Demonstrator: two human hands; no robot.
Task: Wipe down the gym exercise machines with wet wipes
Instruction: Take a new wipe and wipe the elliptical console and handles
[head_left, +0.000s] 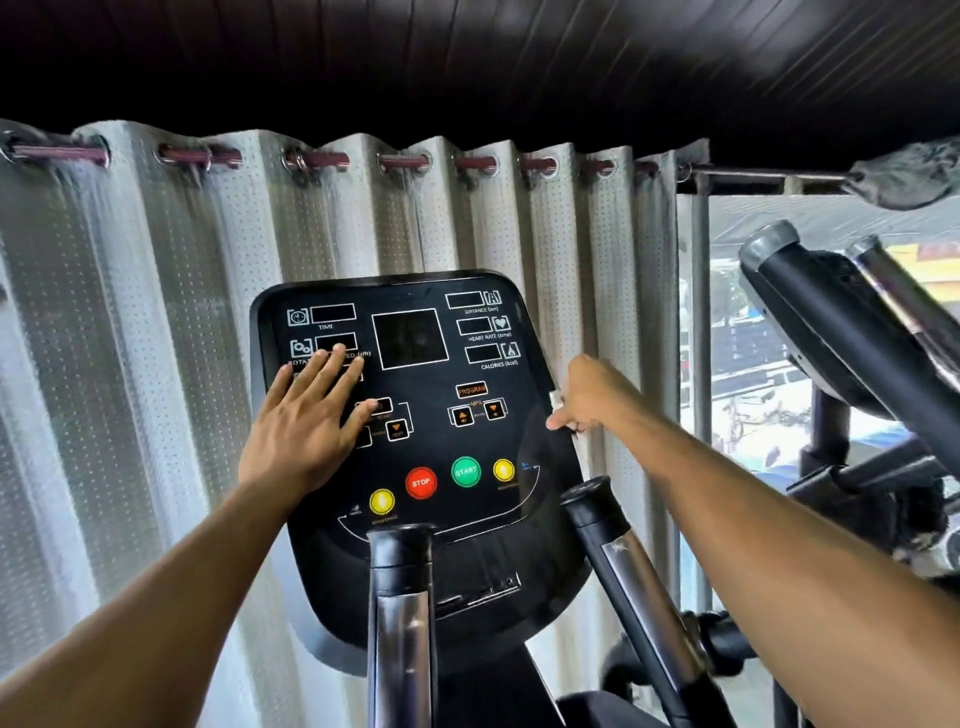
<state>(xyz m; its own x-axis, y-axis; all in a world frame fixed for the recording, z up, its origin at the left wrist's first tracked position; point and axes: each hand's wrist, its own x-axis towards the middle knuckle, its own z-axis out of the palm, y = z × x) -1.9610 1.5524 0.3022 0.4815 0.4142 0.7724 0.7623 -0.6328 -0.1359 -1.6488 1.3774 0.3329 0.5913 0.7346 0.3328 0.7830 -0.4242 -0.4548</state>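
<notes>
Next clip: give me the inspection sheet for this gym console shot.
Surface: black console panel, displays dark.
Job's things: small white scrap, maybe a wipe, at the right hand; unclear.
Clutter: nothing seen.
Hands: left hand flat on the panel, fingers straight; right hand at the console's right edge, grip unclear.
Cables: nothing seen.
Surroundings: grey curtain, two handlebars, second machine, window.

TIME, DISTANCE, CALORIES, PROGRAM, STOP, START on the console (519, 519).
</notes>
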